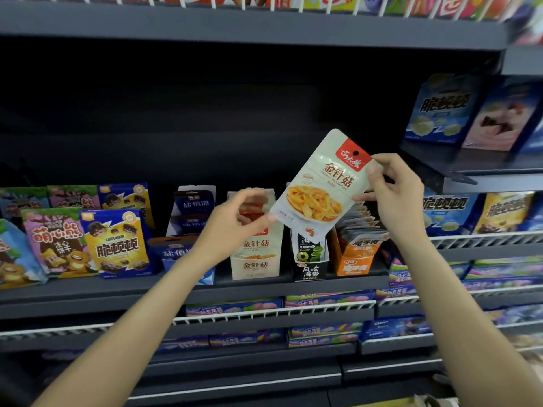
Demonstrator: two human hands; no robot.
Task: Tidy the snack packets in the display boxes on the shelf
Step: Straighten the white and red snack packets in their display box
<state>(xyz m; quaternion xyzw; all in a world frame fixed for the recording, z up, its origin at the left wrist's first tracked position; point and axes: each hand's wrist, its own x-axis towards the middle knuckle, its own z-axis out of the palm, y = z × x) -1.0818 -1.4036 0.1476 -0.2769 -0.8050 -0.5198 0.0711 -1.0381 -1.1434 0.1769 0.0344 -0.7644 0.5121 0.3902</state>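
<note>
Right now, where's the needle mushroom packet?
Head view, centre-right: the needle mushroom packet is held tilted in front of the shelf, left hand pinching its bottom corner, right hand its top edge, above the black seaweed box.

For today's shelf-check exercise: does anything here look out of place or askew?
Yes. A cream needle-mushroom packet is out of its cream display box, held tilted in the air, pinched by the left hand and right hand.

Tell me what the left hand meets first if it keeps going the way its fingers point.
Probably the needle mushroom packet itself: the left hand already pinches its lower corner. Past it, depth is unclear.
</note>
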